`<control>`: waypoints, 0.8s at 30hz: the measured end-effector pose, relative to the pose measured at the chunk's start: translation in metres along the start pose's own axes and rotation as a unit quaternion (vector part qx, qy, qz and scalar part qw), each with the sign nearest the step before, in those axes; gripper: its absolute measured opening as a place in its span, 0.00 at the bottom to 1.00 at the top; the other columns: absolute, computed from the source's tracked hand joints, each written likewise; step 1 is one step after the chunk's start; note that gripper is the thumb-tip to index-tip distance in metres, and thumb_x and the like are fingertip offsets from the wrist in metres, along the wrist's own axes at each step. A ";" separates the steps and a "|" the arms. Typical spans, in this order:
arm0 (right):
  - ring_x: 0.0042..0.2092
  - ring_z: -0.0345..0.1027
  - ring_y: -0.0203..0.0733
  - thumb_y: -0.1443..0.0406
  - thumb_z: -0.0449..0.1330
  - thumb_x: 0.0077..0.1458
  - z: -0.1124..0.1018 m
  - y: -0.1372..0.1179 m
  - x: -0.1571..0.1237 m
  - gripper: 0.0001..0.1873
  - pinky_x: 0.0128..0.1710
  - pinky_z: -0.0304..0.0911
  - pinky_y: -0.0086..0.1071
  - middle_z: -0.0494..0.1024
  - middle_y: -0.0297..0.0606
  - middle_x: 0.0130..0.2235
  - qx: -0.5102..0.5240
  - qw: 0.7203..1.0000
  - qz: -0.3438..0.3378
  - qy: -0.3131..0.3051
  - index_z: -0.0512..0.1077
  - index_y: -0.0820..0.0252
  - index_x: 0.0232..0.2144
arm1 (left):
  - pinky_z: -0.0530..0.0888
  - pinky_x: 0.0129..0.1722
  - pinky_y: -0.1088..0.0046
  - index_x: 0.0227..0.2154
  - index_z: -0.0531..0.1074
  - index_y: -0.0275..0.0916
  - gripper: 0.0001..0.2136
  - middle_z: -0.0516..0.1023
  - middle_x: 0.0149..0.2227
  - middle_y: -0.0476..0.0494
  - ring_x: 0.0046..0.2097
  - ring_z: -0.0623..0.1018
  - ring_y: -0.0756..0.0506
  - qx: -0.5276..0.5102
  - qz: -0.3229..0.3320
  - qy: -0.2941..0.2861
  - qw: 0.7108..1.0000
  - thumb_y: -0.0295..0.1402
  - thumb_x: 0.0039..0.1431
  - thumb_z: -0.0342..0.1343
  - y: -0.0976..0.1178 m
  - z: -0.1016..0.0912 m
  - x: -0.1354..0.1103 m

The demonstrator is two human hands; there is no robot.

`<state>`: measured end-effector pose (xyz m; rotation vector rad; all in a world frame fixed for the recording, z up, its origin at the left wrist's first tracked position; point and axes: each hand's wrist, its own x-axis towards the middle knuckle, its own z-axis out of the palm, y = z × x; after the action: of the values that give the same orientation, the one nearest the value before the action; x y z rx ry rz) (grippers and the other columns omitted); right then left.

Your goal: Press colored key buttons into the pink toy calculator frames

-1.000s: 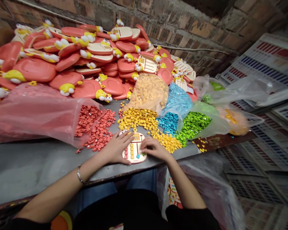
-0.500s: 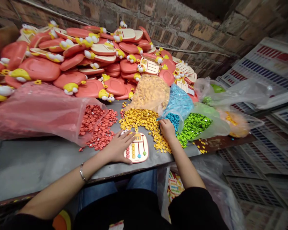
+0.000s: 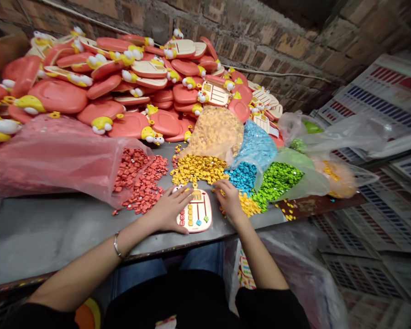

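Note:
A cream toy board (image 3: 202,208) with a red rim lies flat near the table's front edge. Red and yellow square pieces stand in columns on it, with a blue and a green piece at the lower right. My left hand (image 3: 169,210) grips its left side, thumb at the lower edge and fingers across the top, hiding that corner. Just right of the board is my right hand (image 3: 229,198), fingers curled together; anything between the fingertips is hidden. Around it lie yellow pieces (image 3: 200,169), blue pieces (image 3: 242,176) and green pieces (image 3: 281,180).
Red pieces (image 3: 147,183) spill from a large pink bag (image 3: 61,160) at left. Many red-backed toy boards (image 3: 123,87) are heaped against the brick wall (image 3: 260,50). More plastic bags (image 3: 315,169) lie at right, beside stacked crates (image 3: 373,105). A lined box (image 3: 294,274) stands below the table edge.
My right hand has drawn back from the blue pieces, moving left and slightly down toward the board. My left hand and the board stay in place.

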<state>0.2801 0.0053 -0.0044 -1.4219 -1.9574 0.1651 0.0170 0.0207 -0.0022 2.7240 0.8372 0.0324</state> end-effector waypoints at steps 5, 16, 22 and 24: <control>0.42 0.68 0.43 0.67 0.52 0.62 0.023 -0.022 -0.003 0.10 0.43 0.67 0.36 0.75 0.42 0.40 0.039 0.996 -0.051 -0.060 0.74 0.58 0.34 | 0.41 0.65 0.52 0.66 0.51 0.39 0.52 0.47 0.69 0.40 0.69 0.48 0.33 0.001 0.001 -0.006 1.000 0.65 0.42 0.56 0.000 -0.001 0.000; 0.43 0.64 0.47 0.69 0.55 0.61 0.014 -0.024 0.001 0.08 0.45 0.65 0.41 0.77 0.43 0.37 -0.083 0.987 -0.089 -0.103 0.74 0.59 0.32 | 0.41 0.65 0.52 0.65 0.55 0.38 0.49 0.50 0.68 0.39 0.68 0.49 0.34 -0.004 0.006 0.023 1.000 0.67 0.46 0.50 0.000 0.003 -0.001; 0.43 0.63 0.47 0.69 0.55 0.62 0.018 -0.024 0.001 0.08 0.44 0.65 0.39 0.76 0.44 0.38 -0.135 0.977 -0.120 -0.114 0.74 0.61 0.34 | 0.41 0.65 0.52 0.65 0.54 0.39 0.50 0.49 0.69 0.40 0.69 0.48 0.34 0.000 0.006 0.020 1.000 0.67 0.44 0.52 -0.001 0.004 -0.001; 0.43 0.63 0.47 0.69 0.55 0.62 0.019 -0.026 -0.001 0.08 0.44 0.65 0.39 0.76 0.44 0.38 -0.156 0.973 -0.124 -0.116 0.74 0.61 0.35 | 0.40 0.65 0.52 0.65 0.54 0.39 0.51 0.49 0.69 0.40 0.69 0.48 0.34 0.002 0.007 0.022 1.000 0.67 0.43 0.53 -0.001 0.004 -0.001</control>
<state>0.2485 -0.0004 -0.0069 -1.3828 -2.4189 -0.1016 0.0165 0.0197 -0.0062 2.7432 0.8304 0.0953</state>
